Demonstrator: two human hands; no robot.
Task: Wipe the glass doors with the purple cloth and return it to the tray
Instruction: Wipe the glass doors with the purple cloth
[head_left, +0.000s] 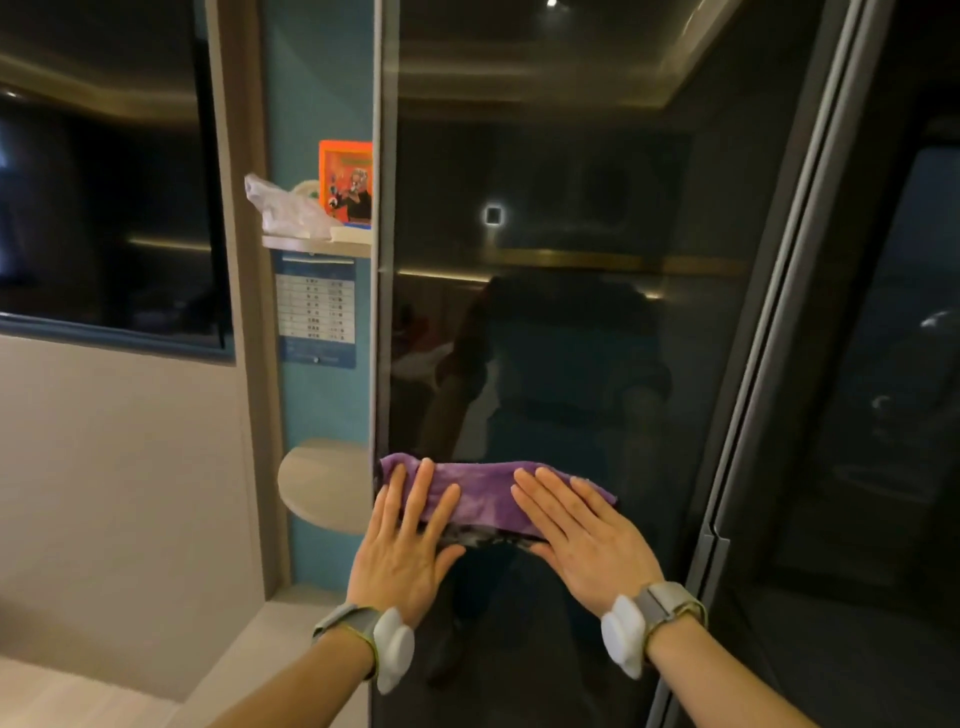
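Purple cloth (483, 493) on seemingly dark glass door (571, 312)

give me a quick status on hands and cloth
Left hand and right hand flat, open, pressing purple cloth on glass door. Nothing in the way.

— What can't we see?
— Purple cloth (493, 493): both ends under our hands (402, 551), lower edge blurred.
— The glass door (571, 312)?
— Cut off top & bottom. Chart (316, 309) print too small to read; orange box (345, 182) half behind door frame.
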